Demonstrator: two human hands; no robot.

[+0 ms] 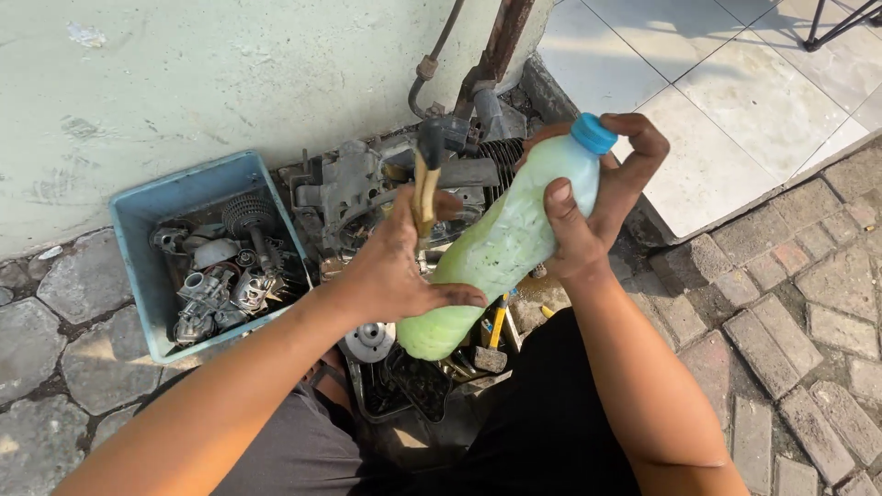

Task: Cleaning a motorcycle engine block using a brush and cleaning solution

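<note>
You hold a plastic bottle [501, 243] of pale green liquid, tilted with its blue cap [593, 133] up and to the right and its base low toward your lap. Your right hand [602, 197] wraps the upper part of the bottle, thumb pressed across the front and fingers curled round just below the cap. Your left hand [400, 266] is closed around the wooden handle of a hammer [424, 179], whose dark head points up; the outstretched thumb of that hand touches the lower side of the bottle.

Just behind the bottle and hammer sits a greasy engine block [367, 193] with cooling fins, set against the pale green wall [230, 73]. A bent hose [432, 64] and a rusty bar [501, 41] rise along the wall above it. To the left of the engine stands a blue plastic bin [152, 207] holding metal engine parts [220, 276], among them a gear on a shaft. Below the bottle, near your knees, lie a round metal part [370, 340], a dark tray [413, 386] and a second hammer [494, 344] with a yellow handle. The ground is stone paving [55, 358] on the left and brick paving [808, 294] on the right, with pale floor tiles [717, 101] beyond.
</note>
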